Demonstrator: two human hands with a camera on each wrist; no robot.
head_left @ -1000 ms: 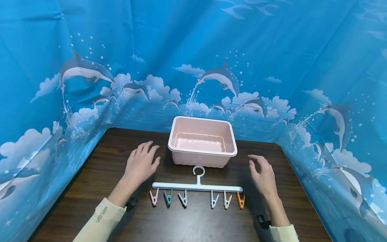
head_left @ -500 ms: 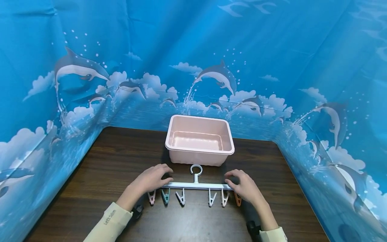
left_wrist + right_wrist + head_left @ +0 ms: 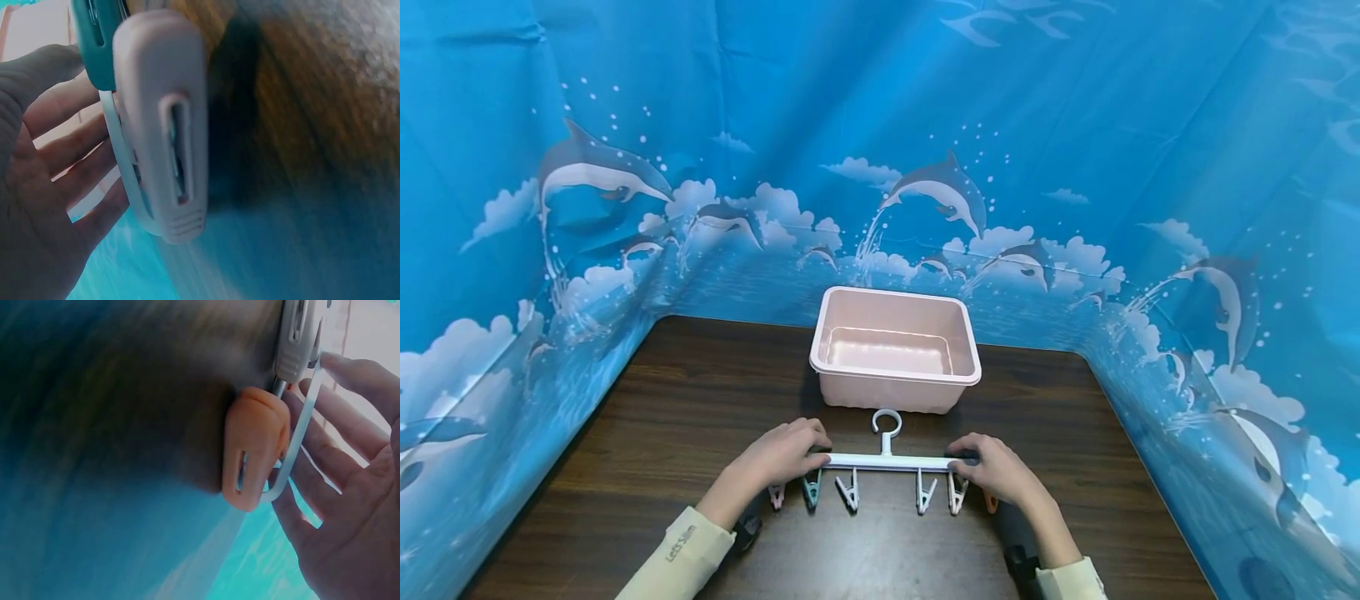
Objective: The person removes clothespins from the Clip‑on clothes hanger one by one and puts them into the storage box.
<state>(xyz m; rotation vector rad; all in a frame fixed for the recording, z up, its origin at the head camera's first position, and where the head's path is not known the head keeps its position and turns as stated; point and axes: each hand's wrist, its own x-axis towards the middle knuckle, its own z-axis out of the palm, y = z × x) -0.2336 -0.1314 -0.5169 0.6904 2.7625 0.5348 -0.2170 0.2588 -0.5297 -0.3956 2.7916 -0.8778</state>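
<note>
The white hanger [image 3: 887, 462] is midway between the counter's left and right edges, its bar running side to side and its hook turned toward the far edge; whether the bar is raised off the counter [image 3: 865, 554] cannot be told. The left hand [image 3: 786, 452] holds the bar near its left end, narrowed to a grip with the thumb on the near side and the fingers behind. The right hand [image 3: 988, 468] holds the other end in the same way, thumb and fingers close together across the bar.

Six clips hang in a row from the bar on the side away from the hook. From the counter's left edge toward its right edge come a pink clip [image 3: 777, 495], partly under the left hand, a teal clip [image 3: 811, 489], two pale clips [image 3: 848, 492] well apart from each other, a cream clip [image 3: 957, 493] by the right thumb, and an orange clip [image 3: 991, 502], mostly covered by the right hand.

A pale pink bin [image 3: 891, 393] stands upright by the counter's far edge, just beyond the hook. Behind that edge and along both sides hangs a blue dolphin-print curtain [image 3: 880, 92].
</note>
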